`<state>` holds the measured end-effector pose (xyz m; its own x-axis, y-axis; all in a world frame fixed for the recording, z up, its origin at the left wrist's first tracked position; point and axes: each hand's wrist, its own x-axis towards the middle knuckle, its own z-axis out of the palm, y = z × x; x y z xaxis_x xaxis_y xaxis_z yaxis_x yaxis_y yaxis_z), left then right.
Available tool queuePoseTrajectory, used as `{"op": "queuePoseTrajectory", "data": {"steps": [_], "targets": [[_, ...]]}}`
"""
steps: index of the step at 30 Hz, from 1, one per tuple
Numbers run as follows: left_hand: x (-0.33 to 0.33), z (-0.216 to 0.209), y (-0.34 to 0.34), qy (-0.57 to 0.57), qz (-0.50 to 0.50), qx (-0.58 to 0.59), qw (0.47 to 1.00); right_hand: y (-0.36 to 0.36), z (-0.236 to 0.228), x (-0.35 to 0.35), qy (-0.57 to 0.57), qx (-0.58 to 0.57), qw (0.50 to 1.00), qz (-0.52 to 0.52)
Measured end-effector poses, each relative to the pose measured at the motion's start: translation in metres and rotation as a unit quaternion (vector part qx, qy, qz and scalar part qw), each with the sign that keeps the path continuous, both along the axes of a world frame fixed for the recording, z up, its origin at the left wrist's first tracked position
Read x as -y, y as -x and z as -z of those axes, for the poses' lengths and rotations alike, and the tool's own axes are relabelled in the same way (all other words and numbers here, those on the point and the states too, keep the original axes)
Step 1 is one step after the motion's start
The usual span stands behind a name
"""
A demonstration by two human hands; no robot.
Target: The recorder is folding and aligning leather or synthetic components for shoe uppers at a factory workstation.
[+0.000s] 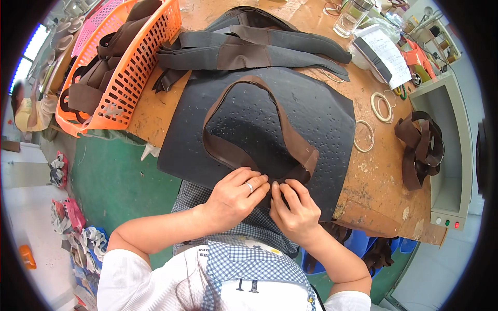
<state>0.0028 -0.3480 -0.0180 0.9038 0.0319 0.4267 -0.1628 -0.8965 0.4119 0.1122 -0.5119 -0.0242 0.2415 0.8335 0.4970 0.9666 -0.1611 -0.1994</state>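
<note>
A brown strip of leather-like material (220,150) lies in a loop on a black pitted mat (332,119) in front of me. Both my hands pinch its near edge close together at the mat's front edge. My left hand (236,192), with a ring on one finger, has its fingertips closed on the strip. Just beside it, my right hand (294,210) also grips the strip between thumb and fingers. The exact spot under the fingertips is hidden. Beyond the loop lies a stack of dark grey and brown strips (290,54) across the mat's far edge.
An orange basket (137,65) of brown strips stands at the left. Rolls of tape (381,108) and a brown looped bundle (420,147) lie on the wooden table (384,171) to the right, by a grey box-like machine (451,155). A glass jar (353,18) stands far right.
</note>
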Motion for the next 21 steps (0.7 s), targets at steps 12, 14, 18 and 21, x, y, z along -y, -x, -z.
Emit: {"op": "queuePoseTrajectory", "data": {"steps": [12,14,18,21], "targets": [[0.005,-0.010,-0.008,-0.217,0.110,0.006,0.970,-0.005,0.004,0.005,-0.036,-0.056,0.998,-0.022],[0.003,-0.013,-0.011,-0.247,0.132,-0.008,0.960,-0.006,0.005,0.006,-0.037,-0.061,0.997,-0.025],[-0.005,-0.011,-0.016,-0.183,0.119,-0.038,0.975,-0.005,0.007,0.006,-0.043,-0.050,0.998,-0.021],[-0.022,-0.008,-0.023,0.065,0.025,-0.070,0.995,-0.006,0.007,0.005,-0.042,-0.034,0.998,-0.025]]}}
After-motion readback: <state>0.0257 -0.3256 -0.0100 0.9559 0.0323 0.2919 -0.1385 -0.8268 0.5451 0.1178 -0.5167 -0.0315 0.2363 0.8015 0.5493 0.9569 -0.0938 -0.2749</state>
